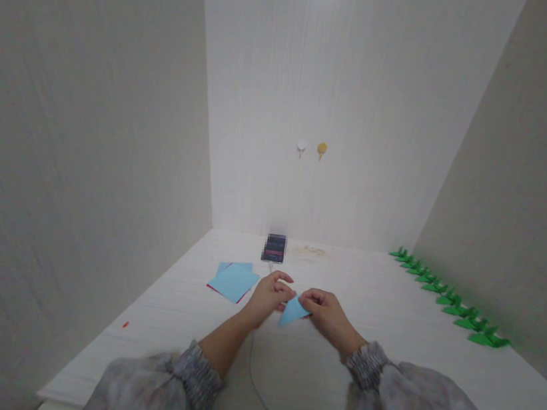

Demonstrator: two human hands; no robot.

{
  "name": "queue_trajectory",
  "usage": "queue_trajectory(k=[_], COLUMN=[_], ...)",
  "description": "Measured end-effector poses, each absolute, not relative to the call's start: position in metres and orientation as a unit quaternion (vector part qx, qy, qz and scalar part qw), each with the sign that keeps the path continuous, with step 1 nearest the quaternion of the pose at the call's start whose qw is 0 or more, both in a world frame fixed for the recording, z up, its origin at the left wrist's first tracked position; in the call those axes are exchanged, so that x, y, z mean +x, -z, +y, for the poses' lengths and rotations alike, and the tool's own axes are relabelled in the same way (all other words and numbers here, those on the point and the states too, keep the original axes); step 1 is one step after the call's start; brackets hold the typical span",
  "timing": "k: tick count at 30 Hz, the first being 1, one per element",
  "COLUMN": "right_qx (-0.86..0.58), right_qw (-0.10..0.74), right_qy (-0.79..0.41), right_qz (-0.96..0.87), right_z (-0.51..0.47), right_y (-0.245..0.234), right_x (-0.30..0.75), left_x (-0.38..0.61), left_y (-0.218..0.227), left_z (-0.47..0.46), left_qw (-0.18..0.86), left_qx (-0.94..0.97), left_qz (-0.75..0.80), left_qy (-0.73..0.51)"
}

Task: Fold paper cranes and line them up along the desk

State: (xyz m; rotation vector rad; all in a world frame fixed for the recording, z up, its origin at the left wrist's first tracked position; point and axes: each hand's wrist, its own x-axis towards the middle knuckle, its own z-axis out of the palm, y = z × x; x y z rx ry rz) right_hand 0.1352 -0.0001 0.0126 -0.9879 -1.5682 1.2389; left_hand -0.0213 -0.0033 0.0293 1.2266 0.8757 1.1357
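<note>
Between my hands is a small folded piece of blue paper (294,311), roughly triangular, with a hint of red at its lower right edge. My left hand (269,296) pinches its upper left edge between thumb and fingers, the index finger curving above. On the other side my right hand (323,307) grips the upper right part, fingers bent and thumb pressed on the paper. Just left of my left hand lies a loose stack of blue paper sheets (233,282) with red edges showing underneath.
A phone (274,248) leans near the back wall, its cable (257,388) running toward me beneath my arms. Several green folded paper figures (450,300) line the right wall. A small red bit (125,325) lies at left. Two hooks, white (302,146) and yellow (322,148), are on the back wall.
</note>
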Motion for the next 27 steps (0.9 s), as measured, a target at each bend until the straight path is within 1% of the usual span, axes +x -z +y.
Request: queue_trajectory(k=[6, 16, 22, 27], right_qx=[-0.389, -0.398, -0.391, -0.403], right_qw=[0.444, 0.432, 0.423, 0.437], right_qy=[-0.506, -0.502, -0.512, -0.501], right_qz=[-0.628, -0.635, -0.637, -0.629], right_z=[-0.001, -0.003, -0.007, -0.006], right_y=[-0.014, -0.016, -0.022, -0.024], right_x=[0.134, 0.135, 0.132, 0.134], left_x=[-0.023, -0.023, -0.025, -0.031], left_y=[-0.028, -0.031, -0.032, -0.034], left_z=[-0.003, -0.004, -0.005, -0.003], left_qw=[0.605, 0.580, 0.588, 0.580], left_qx=[0.513, 0.547, 0.548, 0.519], left_qz=[0.357, 0.401, 0.374, 0.383], left_qy=[-0.494, -0.452, -0.463, -0.497])
